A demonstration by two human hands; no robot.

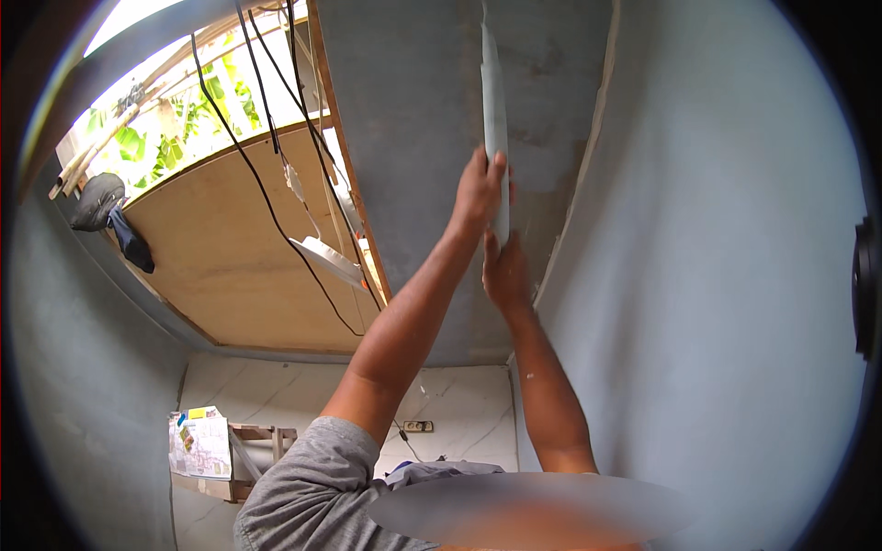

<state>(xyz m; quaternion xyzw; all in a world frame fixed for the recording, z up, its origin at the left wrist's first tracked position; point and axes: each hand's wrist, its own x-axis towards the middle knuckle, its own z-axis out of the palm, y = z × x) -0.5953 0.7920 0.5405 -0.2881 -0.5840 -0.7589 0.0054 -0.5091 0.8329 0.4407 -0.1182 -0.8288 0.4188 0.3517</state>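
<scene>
Pale-grey strip (pixel 494 110) at hands (pixel 476 195) (pixel 505 275), printed paper (pixel 207 450)

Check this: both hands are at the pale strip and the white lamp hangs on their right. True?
Not quite: the head view shows the white lamp hanging left of the left hand and right hand, both at the pale strip.

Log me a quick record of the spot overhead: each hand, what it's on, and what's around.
Left hand: on the pale strip; gripping or pressing, cannot tell
Right hand: at the strip's near end, lower in the picture than the left hand; exact contact unclear
Pale strip: long, narrow, running along the grey panel
Left of panel: tan board, black cables, white light fixture
Right of panel: pale blue-grey wall
Behind forearms: tiled wall with socket
</scene>
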